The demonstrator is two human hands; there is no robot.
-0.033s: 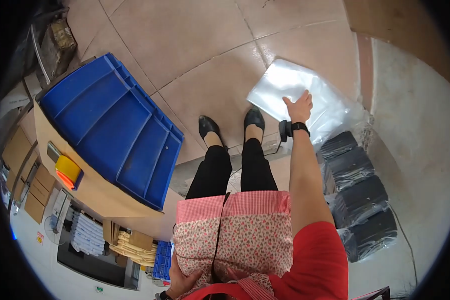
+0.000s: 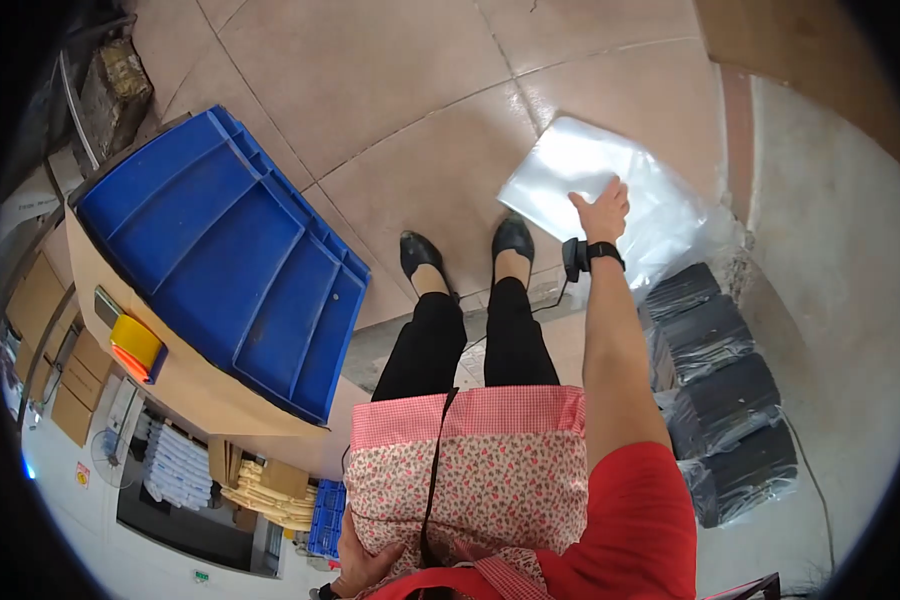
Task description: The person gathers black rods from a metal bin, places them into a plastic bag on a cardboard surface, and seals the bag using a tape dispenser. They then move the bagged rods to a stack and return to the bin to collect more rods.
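Observation:
My right hand (image 2: 603, 212) reaches out over a stack of clear plastic bags or sheets (image 2: 560, 170). Its thumb and fingers are spread; whether the fingertips touch the plastic I cannot tell. A black band with a small dark box sits on that wrist. My left hand (image 2: 364, 556) rests against the side of my flowered apron (image 2: 510, 475), thumb apart from the fingers and holding nothing I can see.
To the left stands a tan box with a blue ribbed plastic tray (image 2: 200, 230) on top and a yellow-orange holder (image 2: 135, 345) on its side. Black plastic-wrapped bundles (image 2: 710, 340) line the right wall. Stacked cartons and a blue crate (image 2: 326, 520) lie lower left.

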